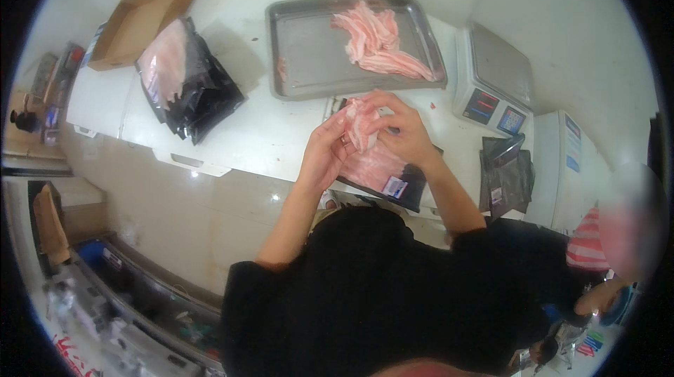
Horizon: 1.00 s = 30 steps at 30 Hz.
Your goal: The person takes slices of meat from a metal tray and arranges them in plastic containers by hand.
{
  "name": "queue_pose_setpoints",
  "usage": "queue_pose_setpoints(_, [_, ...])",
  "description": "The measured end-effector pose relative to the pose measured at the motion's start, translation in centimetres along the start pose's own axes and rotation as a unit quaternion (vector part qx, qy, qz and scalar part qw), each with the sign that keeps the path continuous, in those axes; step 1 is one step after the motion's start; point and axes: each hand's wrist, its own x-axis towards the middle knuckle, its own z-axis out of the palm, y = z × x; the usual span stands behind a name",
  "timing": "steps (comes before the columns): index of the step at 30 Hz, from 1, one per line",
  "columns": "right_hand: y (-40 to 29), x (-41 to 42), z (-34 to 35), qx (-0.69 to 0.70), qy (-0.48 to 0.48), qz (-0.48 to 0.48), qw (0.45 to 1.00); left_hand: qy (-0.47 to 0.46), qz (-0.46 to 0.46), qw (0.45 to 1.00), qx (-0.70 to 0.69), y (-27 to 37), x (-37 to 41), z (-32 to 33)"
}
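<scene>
Between my left hand (pixel 327 148) and my right hand (pixel 403 127) is a folded bunch of thin, fatty raw meat slices (pixel 361 124), gripped by both. Just below them a black-backed clear plastic bag (pixel 416 187) lies at the table's near edge, with flat meat slices (pixel 371 166) showing through it and a printed label on it. Beyond my hands stands a metal tray (pixel 310 69) with a heap of sliced meat (pixel 371 35) on its right half. A filled black and clear bag (pixel 210 92) sits farther left on the white table (pixel 253 140).
A digital scale (pixel 495 77) stands right of the tray, with empty-looking dark bags (pixel 505 177) nearer me. An open cardboard box (pixel 142 19) is at the back left. At the lower right is another person's hand (pixel 600 297). A long basin (pixel 152 293) lies lower left.
</scene>
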Motion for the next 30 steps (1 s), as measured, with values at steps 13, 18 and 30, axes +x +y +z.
queue_pose_setpoints(13, [-4.4, -9.6, -9.9, -0.082, 0.182, 0.086, 0.976, 0.013, -0.035, 0.982, 0.186, -10.0, 1.0, 7.2])
queue_pose_setpoints(18, [-5.4, -10.4, -10.5, -0.072, 0.133, 0.135, 0.979, 0.003, -0.028, 0.969, 0.244, -12.3, 0.6, 8.9])
queue_pose_setpoints(30, [-1.5, -15.1, -9.9, 0.231, 0.171, 0.224, 0.931, 0.029, 0.124, 0.937, 0.325, -15.3, -1.3, 11.7])
